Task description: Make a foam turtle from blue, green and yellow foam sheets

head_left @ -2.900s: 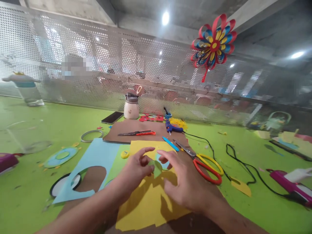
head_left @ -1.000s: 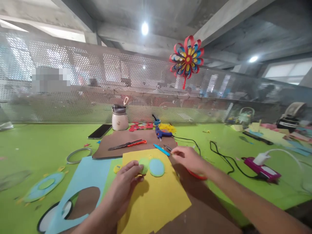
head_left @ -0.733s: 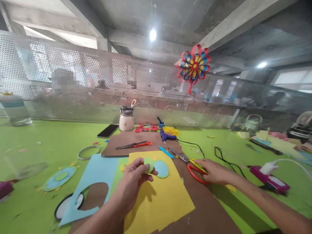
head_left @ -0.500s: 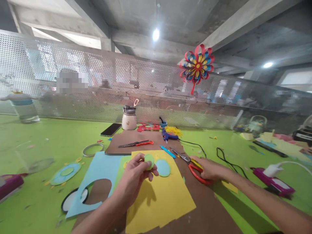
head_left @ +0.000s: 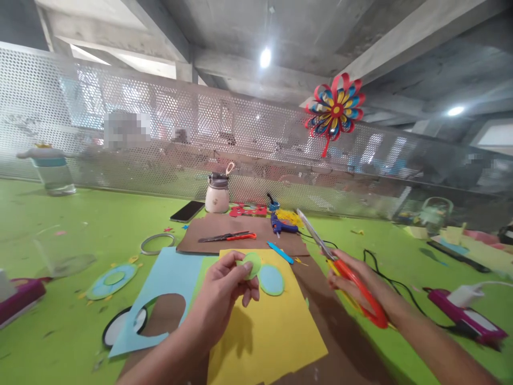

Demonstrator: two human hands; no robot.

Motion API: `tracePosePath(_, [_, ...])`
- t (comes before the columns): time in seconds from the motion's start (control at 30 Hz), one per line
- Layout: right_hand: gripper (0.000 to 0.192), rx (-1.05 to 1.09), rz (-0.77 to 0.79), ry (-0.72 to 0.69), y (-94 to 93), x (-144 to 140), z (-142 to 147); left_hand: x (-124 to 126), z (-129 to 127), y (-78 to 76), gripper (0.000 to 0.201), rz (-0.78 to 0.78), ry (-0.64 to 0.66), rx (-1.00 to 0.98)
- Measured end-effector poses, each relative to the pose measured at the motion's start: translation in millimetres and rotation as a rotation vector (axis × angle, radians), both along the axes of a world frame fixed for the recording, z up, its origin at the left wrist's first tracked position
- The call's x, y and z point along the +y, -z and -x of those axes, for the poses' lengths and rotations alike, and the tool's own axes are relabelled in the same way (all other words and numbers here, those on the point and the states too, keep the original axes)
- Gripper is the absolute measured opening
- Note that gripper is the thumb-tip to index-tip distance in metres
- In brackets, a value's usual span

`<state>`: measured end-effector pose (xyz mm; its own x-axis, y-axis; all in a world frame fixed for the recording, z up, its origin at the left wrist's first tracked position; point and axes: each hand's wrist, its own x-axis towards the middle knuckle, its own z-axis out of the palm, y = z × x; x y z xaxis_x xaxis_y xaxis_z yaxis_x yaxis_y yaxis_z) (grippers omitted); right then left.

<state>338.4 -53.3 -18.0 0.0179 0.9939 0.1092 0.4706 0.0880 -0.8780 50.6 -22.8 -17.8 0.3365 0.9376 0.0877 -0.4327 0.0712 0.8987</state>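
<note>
The left hand point(head_left: 224, 291) is pinching a green disc point(head_left: 252, 266) between thumb and fingers, above a yellow sheet point(head_left: 276, 337). Clock directions are running from that disc. At four o'clock, just beside it in view, a blue oval point(head_left: 272, 280) is lying on the sheet. At three, the right hand point(head_left: 352, 264) is gripping scissors point(head_left: 358, 286), their blades pointing between ten and eleven. A blue stick point(head_left: 280, 252) is lying at two, a glue gun point(head_left: 282, 223) at one, and a bottle point(head_left: 217, 197) is standing at eleven. A blue sheet point(head_left: 156, 278) with a large cutout is spreading at nine.

All this is resting on a bright green table point(head_left: 132, 214), flecked with scraps. Beyond, a perforated panel point(head_left: 168, 149) is crossing the room under concrete beams; a lamp point(head_left: 265, 58) is glowing at twelve, and a paper flower point(head_left: 335, 110) is showing at one.

The right fingers are partly hiding behind the scissors. The left edge is cutting off a power strip point(head_left: 24, 299). Shapes behind the panel are blurring beyond recognition.
</note>
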Motion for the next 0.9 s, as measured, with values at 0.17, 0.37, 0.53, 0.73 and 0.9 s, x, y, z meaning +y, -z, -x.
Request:
tracePosePath(0.17, [0.041, 0.177, -0.099, -0.274, -23.8, -21, 66, -6, 4, -15.3, 0.020, -0.133, -0.119, 0.037])
tracePosePath(0.37, [0.054, 0.333, -0.121, -0.451, 4.3, -8, 98, -14, 2, -27.7, 0.016, -0.127, -0.283, 0.019])
tracePosePath(0.53, [0.055, 0.290, -0.116, -0.451, 22.0, -6, 101, -14, 0, -31.4, 0.020, -0.048, -0.155, -0.030])
tracePosePath(0.73, [0.057, 0.279, -0.156, -0.384, 22.7, -21, 109, -12, -5, -30.9, 0.021, -0.075, -0.182, 0.045])
tracePosePath(0.9, [0.057, 0.277, -0.157, -0.373, 24.0, -24, 114, -12, -6, -21.0, 0.019, -0.072, -0.152, 0.054])
